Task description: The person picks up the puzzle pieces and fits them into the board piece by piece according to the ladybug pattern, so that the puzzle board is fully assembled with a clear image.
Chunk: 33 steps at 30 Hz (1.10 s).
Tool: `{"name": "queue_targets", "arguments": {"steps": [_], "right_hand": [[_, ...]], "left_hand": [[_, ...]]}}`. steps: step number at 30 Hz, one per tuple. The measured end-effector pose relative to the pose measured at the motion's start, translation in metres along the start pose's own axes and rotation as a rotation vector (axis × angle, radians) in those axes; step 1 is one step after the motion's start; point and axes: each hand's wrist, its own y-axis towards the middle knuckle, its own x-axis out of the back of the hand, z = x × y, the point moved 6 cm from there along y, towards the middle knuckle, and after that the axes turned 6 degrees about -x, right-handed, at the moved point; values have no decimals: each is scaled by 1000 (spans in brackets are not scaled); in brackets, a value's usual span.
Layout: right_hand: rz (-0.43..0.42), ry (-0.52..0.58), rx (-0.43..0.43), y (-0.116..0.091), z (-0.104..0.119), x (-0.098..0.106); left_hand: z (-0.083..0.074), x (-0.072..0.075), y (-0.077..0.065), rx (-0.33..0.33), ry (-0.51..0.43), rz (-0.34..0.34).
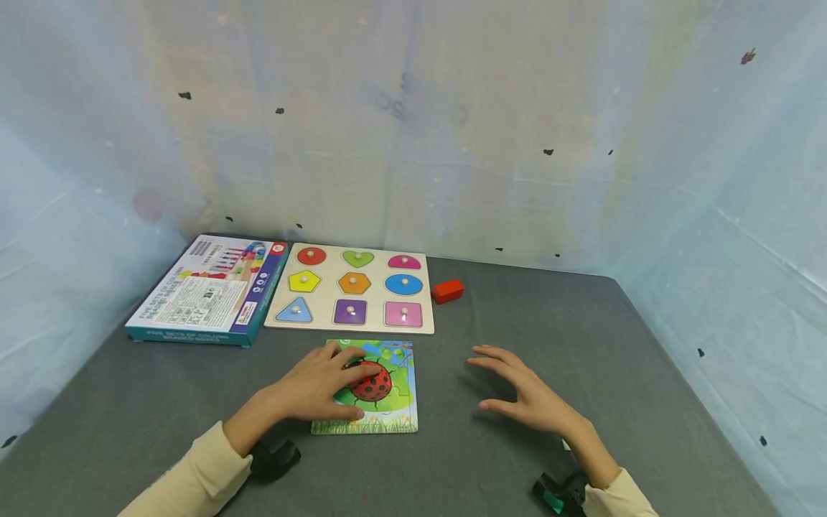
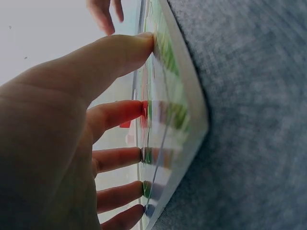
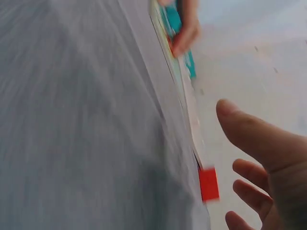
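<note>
A ladybug jigsaw puzzle lies flat on the grey table, its picture whole with green grass along the near edge. My left hand rests on its left part with fingers spread; in the left wrist view the thumb and fingertips touch the glossy surface. Part of the ladybug is hidden under those fingers. To the right of the puzzle, my right hand hovers over the table, fingers apart and thumb out, holding nothing. The right wrist view shows its thumb well away from the table.
Behind the puzzle lies a wooden shape board with knobbed pieces in its slots. A teal-edged box lies at the back left. A small red block sits right of the board. Pale sheeting walls the table's back and sides.
</note>
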Motion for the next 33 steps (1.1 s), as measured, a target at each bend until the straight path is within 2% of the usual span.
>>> {"name": "queue_targets", "arguments": {"steps": [5, 9, 18, 23, 26, 33], "right_hand": [[-56, -15, -90, -27, -21, 19], [-70, -21, -178, -49, -40, 27], [-29, -23, -317, -94, -63, 49], [36, 27, -399, -111, -71, 53], [55, 33, -401, -116, -72, 52], [-9, -65, -323, -119, -72, 50]], "left_hand": [[-1, 3, -1, -5, 5, -5], [-3, 5, 0, -9, 1, -11], [0, 1, 2, -1, -6, 1], [0, 0, 2, -2, -3, -1], [-1, 1, 2, -8, 1, -10], [0, 1, 1, -9, 4, -9]]}}
